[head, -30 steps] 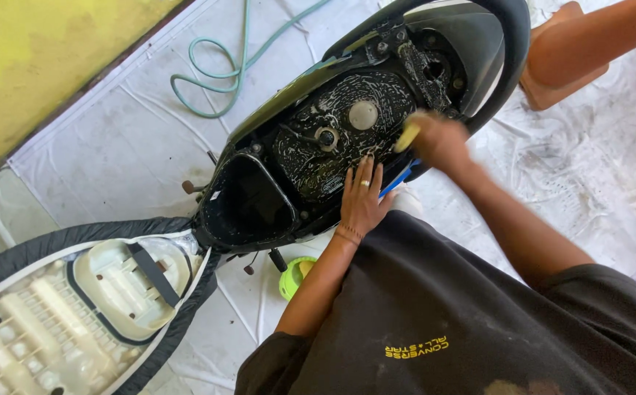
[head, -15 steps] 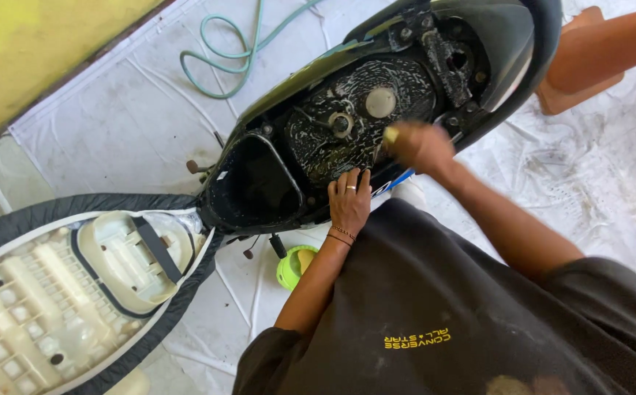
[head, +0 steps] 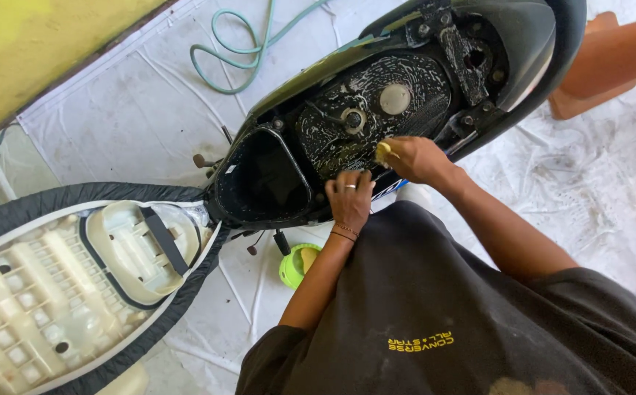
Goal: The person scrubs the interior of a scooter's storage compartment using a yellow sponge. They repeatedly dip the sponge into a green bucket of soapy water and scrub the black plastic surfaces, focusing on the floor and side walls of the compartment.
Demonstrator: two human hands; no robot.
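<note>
Two hands work at the open under-seat area of a scooter (head: 479,44) lying over a white floor sheet (head: 113,132). Right hand (head: 414,158): closed around a yellow sponge (head: 383,151), pressed against the near edge of the soapy black tank panel (head: 365,110). Only a small part of the sponge shows past the fingers. Left hand (head: 349,199): fingers laid flat and slack, gripping nothing, resting on the scooter's body rim just beside the right hand. A ring and a wrist bracelet are visible on it.

Foam covers the panel around a round pale cap (head: 395,99) and a smaller ring fitting (head: 353,119). Left of the panel sits the empty black storage bucket (head: 267,179). The raised seat (head: 62,278) lies at lower left, its cream ribbed underside facing up. A green cup (head: 296,265) stands on the sheet below the bucket, near the left forearm. A green hose (head: 237,55) coils on the sheet at top, well apart from both hands.
</note>
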